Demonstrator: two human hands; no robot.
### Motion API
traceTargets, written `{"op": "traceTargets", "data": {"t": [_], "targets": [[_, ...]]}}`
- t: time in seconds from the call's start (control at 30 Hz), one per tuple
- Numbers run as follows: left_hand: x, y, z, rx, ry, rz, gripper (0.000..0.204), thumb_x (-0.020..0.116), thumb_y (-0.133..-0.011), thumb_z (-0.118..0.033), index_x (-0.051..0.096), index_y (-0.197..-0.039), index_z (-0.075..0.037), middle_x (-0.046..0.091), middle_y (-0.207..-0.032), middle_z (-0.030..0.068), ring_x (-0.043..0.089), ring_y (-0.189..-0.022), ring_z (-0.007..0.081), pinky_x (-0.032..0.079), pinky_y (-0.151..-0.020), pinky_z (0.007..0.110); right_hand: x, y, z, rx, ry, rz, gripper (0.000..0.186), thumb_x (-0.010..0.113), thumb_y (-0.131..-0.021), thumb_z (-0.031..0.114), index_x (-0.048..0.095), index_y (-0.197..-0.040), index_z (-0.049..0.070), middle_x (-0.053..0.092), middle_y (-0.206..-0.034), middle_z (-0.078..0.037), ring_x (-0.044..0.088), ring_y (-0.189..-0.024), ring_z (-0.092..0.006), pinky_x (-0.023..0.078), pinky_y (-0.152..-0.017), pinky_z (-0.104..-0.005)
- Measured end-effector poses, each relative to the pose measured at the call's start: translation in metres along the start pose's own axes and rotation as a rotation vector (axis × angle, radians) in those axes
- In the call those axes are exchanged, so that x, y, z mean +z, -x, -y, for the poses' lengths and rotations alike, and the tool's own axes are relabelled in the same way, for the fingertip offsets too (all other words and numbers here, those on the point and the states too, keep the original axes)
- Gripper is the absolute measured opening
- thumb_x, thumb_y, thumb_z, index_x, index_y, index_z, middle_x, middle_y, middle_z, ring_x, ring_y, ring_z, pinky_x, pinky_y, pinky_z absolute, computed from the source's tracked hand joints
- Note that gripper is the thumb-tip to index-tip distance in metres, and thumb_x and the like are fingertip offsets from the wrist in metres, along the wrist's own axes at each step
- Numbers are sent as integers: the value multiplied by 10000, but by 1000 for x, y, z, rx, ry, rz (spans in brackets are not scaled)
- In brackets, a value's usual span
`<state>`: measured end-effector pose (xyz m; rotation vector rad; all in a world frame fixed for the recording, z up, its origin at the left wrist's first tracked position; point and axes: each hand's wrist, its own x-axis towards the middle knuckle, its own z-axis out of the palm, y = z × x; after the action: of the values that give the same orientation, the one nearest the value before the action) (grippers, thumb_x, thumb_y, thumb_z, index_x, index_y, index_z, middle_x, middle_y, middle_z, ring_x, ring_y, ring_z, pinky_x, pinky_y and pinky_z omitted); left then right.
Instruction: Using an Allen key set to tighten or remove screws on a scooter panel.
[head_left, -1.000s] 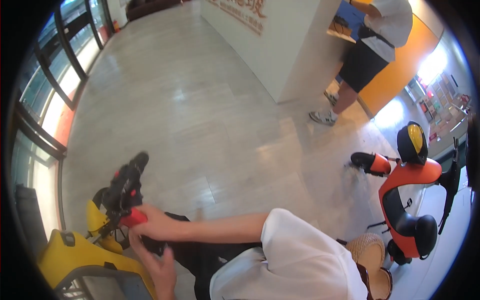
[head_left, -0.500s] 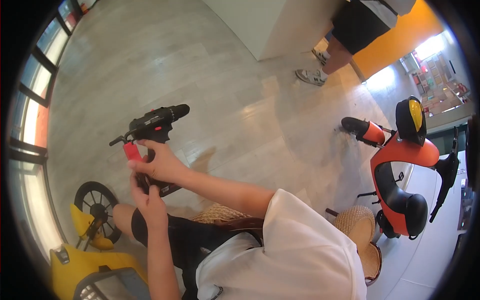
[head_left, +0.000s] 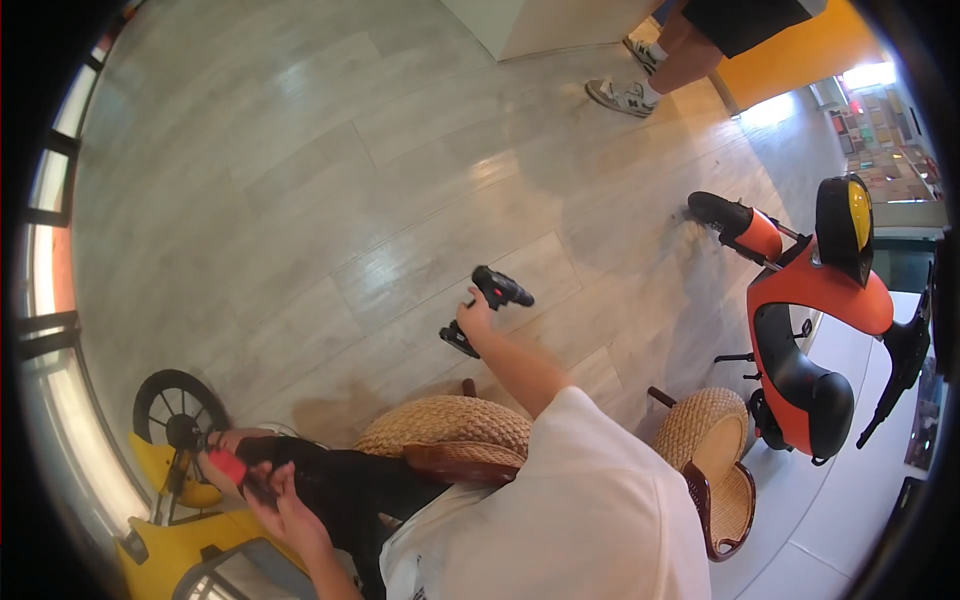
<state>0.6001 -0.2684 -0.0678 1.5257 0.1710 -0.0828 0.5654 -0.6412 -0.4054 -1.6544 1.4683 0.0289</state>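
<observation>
Out to the right over the floor, my right hand (head_left: 475,318) is wrapped round the grip of a black cordless drill (head_left: 503,287) with a small red button. The drill's chuck points to the right, and its battery base shows below my fist. Low on the left, my left hand (head_left: 290,512) holds a red and black piece (head_left: 229,464) in bent fingers, above my dark-clothed leg. That piece is smeared by motion, so its exact kind does not show. The two hands are well apart.
Beneath and beside me stand a woven seat (head_left: 440,425) and a wicker chair (head_left: 720,460). A yellow wheeled vehicle (head_left: 165,520) with a black spoked wheel (head_left: 180,405) is at lower left. An orange and black scooter (head_left: 800,310) stands right. Another person's shoes (head_left: 622,98) are farther off.
My hands, close together before, have separated. The right one has carried the drill rightward; the left one has dropped lower with the red and black piece. The view has shifted slightly.
</observation>
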Motion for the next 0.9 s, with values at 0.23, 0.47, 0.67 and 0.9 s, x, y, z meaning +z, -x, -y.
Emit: {"op": "traceTargets", "data": {"t": [0.23, 0.47, 0.67, 0.9], "targets": [[-5, 44, -1, -14, -145, -178, 611, 435, -814, 131, 367, -1415, 43, 508, -1280, 157, 609, -1038, 236, 475, -1042, 429, 52, 9, -121, 300, 165, -2, 504, 659, -861, 160, 558, -1349, 88, 650, -1184, -201, 599, -1162, -361, 447, -1032, -431], [7, 53, -15, -36, -156, -274, 603, 427, -788, 161, 395, -1381, 58, 512, -1270, 153, 623, -978, 209, 497, -998, 407, -62, -150, -143, 518, -166, -3, 325, 657, -863, 143, 593, -1172, 64, 599, -1057, -125, 586, -990, -245, 460, -859, -409], [3, 63, -21, -28, -80, -417, 632, 572, -825, 55, 372, -1423, 33, 538, -1179, 109, 619, -946, 170, 515, -939, 349, -149, -187, -106, 295, -28, -146, 143, 662, -845, 148, 673, -968, 75, 648, -820, -117, 619, -740, -246, 522, -689, -397], [-50, 103, -37, 112, -238, -585, 629, 541, -808, 93, 387, -1406, -29, 554, -1065, 72, 597, -925, 159, 515, -883, 317, 31, 57, 126, -311, -190, 555, 206, 561, -933, 78, 639, -1108, 1, 674, -983, -94, 655, -886, -192, 541, -818, -324]]}}
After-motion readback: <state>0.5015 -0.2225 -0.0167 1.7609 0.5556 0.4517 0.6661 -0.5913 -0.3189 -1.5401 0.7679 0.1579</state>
